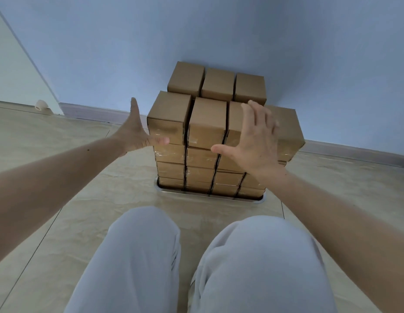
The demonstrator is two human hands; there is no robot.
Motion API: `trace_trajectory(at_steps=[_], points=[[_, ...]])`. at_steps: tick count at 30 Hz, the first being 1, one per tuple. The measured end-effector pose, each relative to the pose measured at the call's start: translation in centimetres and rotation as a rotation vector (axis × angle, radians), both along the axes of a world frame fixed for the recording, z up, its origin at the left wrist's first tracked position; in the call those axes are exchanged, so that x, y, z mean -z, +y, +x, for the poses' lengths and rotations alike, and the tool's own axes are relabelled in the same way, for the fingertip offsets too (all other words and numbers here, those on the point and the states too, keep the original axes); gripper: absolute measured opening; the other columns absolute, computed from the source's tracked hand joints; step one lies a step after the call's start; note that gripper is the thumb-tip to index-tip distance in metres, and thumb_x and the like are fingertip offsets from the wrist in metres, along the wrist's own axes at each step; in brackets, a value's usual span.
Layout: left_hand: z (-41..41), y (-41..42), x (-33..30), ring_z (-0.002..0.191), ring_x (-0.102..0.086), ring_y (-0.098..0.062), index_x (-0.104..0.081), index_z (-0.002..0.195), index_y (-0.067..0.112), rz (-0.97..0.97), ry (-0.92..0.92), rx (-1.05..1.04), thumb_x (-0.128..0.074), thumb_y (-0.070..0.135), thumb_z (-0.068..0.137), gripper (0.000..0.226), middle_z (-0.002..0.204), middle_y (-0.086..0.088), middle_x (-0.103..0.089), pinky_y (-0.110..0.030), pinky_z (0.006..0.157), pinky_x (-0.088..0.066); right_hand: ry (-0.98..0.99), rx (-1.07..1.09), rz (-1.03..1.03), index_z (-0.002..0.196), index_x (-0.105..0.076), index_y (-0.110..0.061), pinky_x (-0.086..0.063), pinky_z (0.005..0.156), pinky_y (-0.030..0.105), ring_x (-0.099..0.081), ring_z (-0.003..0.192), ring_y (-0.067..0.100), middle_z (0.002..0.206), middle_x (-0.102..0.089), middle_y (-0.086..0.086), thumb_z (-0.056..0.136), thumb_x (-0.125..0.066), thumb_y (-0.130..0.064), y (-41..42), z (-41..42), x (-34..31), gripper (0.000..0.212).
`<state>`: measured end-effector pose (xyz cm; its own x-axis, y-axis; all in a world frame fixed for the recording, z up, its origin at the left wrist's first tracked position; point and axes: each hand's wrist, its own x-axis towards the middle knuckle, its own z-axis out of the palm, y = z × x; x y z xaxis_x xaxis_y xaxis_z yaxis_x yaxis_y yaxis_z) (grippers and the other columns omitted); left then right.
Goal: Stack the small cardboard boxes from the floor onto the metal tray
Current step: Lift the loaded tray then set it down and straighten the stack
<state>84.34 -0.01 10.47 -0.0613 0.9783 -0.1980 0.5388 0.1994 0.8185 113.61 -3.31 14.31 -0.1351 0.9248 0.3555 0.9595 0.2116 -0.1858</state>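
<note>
Knees [196,263] in pale grey trousers fill the bottom centre of the frame; person is crouched or kneeling facing the stack. Just past them, centre frame, the metal tray [210,196] sits on the tiled floor [61,177], only its front rim showing under the load. Small cardboard boxes [206,123] are stacked on it in tight columns, several layers high, against the blue wall [196,30]. One box at the right of the top layer juts out past the column below, so the stack likely wants squaring up.

Left hand [137,129], left of centre, is flat with fingers straight, edge-on at the stack's left side, thumb across the front of the corner box; holds nothing. Right hand [255,136], right of centre, is spread wide, palm toward the front face of the boxes, holds nothing; contact unclear. Both hands flank the stack, probably steadying or aligning it. No loose boxes visible on the floor; task looks near done.
</note>
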Motion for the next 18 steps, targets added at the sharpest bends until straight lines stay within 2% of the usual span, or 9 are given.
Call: trace_trajectory(at_steps=[2,4,7,10,12,15,18], points=[[-0.7,-0.8,1.9,0.155,-0.006,-0.020,0.024,0.156,0.025,-0.016,0.007,-0.005,-0.090,0.037,0.064,0.148,0.169,0.002,0.000,-0.036,0.119,-0.018,-0.058,-0.074,0.070,0.151,-0.036,-0.006,-0.016,0.122,0.047,-0.026,0.148,0.033,0.157,-0.034,0.013,0.059,-0.077,-0.076,-0.2,-2.0,1.6,0.122],[-1.6,-1.1,4.1,0.155,-0.008,-0.019,0.021,0.157,0.027,-0.030,0.008,0.004,-0.090,0.047,0.056,0.152,0.169,0.005,-0.002,-0.034,0.119,-0.017,-0.114,-0.142,0.090,0.153,-0.033,-0.003,-0.012,0.124,0.050,-0.022,0.151,0.034,0.161,-0.031,0.014,0.058,-0.079,-0.074,0.5,-4.1,3.3,0.127],[-2.1,-1.1,6.6,0.155,-0.005,-0.016,0.025,0.154,0.037,0.006,-0.043,0.065,-0.090,0.058,0.046,0.159,0.168,0.009,0.002,-0.044,0.124,-0.015,-0.265,-0.199,0.100,0.158,-0.022,-0.005,-0.004,0.125,0.050,-0.015,0.154,0.035,0.165,-0.022,0.015,0.055,-0.078,-0.078,2.1,-6.5,5.0,0.138],[-1.9,-0.4,8.0,0.155,-0.001,-0.014,0.031,0.146,0.050,0.078,-0.099,0.122,-0.090,0.054,0.052,0.153,0.168,0.014,0.009,-0.052,0.124,-0.016,-0.413,-0.236,0.146,0.159,-0.018,-0.009,-0.008,0.124,0.051,-0.019,0.153,0.036,0.165,-0.023,0.014,0.052,-0.079,-0.078,3.7,-7.9,6.2,0.141],[-1.9,0.2,8.5,0.155,-0.004,-0.016,0.031,0.145,0.053,0.126,-0.139,0.137,-0.090,0.043,0.060,0.148,0.168,0.016,0.007,-0.055,0.123,-0.017,-0.456,-0.235,0.180,0.158,-0.017,-0.011,-0.013,0.123,0.052,-0.025,0.151,0.035,0.162,-0.029,0.014,0.052,-0.082,-0.076,4.8,-8.8,7.1,0.141],[-1.9,1.2,9.0,0.153,-0.017,-0.015,0.020,0.151,0.052,0.150,-0.191,0.141,-0.089,0.023,0.073,0.137,0.164,0.024,-0.013,-0.055,0.119,-0.026,-0.454,-0.225,0.243,0.155,-0.020,-0.011,-0.021,0.121,0.052,-0.035,0.146,0.033,0.155,-0.039,0.014,0.050,-0.087,-0.069,5.8,-9.6,8.1,0.138],[-1.8,1.7,9.4,0.142,-0.037,-0.003,-0.001,0.157,0.044,0.176,-0.223,0.138,-0.086,0.034,0.073,0.120,0.148,0.031,-0.040,-0.052,0.114,-0.038,-0.452,-0.229,0.304,0.155,-0.020,-0.011,-0.023,0.120,0.052,-0.040,0.142,0.032,0.152,-0.043,0.014,0.049,-0.089,-0.065,6.5,-9.6,8.9,0.137]])
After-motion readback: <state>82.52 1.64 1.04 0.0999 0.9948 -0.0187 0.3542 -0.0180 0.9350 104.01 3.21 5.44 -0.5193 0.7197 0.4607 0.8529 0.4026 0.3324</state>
